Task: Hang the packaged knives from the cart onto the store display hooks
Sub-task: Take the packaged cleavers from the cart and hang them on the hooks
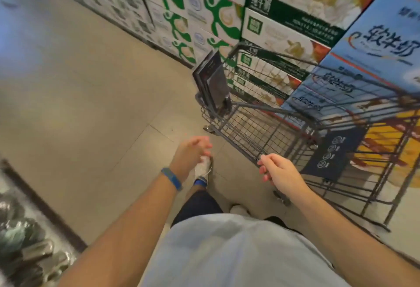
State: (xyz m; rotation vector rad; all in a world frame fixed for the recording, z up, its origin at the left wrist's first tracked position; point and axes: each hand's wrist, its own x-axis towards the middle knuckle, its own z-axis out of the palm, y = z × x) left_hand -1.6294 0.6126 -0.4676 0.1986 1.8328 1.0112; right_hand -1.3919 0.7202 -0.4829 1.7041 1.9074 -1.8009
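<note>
A grey wire shopping cart [256, 132] stands to my right on the tiled floor. Several dark flat knife packages [212, 82] lean upright against its far left corner. My left hand [193, 152], with a blue band on the wrist, hovers over the floor just left of the cart with loose fingers and holds nothing. My right hand [276, 169] is at the cart's near edge, fingers slightly curled, also holding nothing. No display hooks are in sight.
Stacked cartons of milk [284, 36] form a wall behind and beside the cart. A shelf edge with wrapped goods [25, 241] sits at the lower left. Open beige floor [91, 105] stretches to the left. My own legs and shoes are below.
</note>
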